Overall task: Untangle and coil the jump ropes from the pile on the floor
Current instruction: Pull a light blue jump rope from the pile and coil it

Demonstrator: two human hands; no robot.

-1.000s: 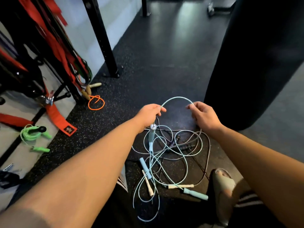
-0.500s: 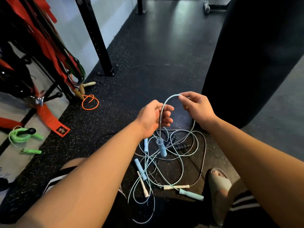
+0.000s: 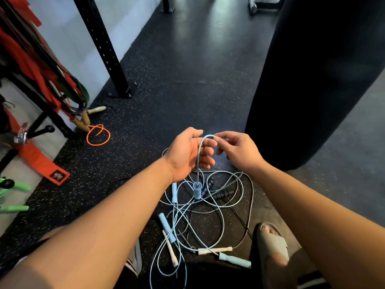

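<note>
Hands have drawn together at centre frame: the right grip (image 3: 239, 151) pinches the light-blue jump rope (image 3: 199, 159); the left grip (image 3: 185, 153) curls behind it, hold unclear. Its handle (image 3: 197, 191) now dangles above the pile (image 3: 208, 211), probably freed.

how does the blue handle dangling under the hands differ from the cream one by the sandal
The light blue plastic handle hangs upright from the pale blue cord pinched by the right hand; the cream handle lies flat on the black rubber floor. The blue handle looks thicker, the cream handle slimmer. Both are jump-rope handles.
</note>
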